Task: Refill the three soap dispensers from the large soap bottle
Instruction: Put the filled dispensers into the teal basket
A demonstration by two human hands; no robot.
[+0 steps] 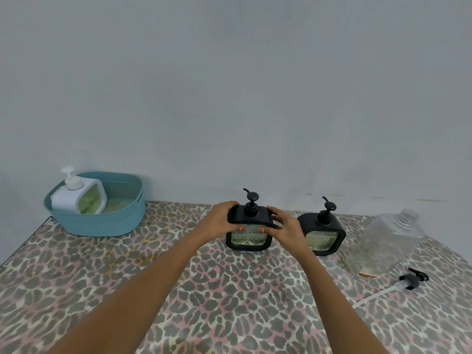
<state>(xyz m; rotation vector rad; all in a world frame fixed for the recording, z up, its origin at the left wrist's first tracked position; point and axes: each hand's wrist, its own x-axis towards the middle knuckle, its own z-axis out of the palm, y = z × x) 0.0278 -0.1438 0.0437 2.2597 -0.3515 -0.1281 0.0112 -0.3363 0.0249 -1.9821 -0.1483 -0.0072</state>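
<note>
Both your hands clamp the black soap dispenser point(249, 231): left hand point(221, 221) and right hand point(286, 227) curl fingers round its shoulders, thumbs pressing its front.

teal basket point(107, 223), leopard-print tablecloth point(204, 302), grey wall point(229, 85)

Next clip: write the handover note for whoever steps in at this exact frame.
Left hand and right hand both grip the middle black dispenser, upright on the table.
Second black dispenser stands to its right, pump on.
White dispenser sits in the teal basket.
Large bottle looks nearly empty, uncapped; its pump lies beside it.
All three show green soap; exact levels unclear. Left: recap the bottle.
</note>
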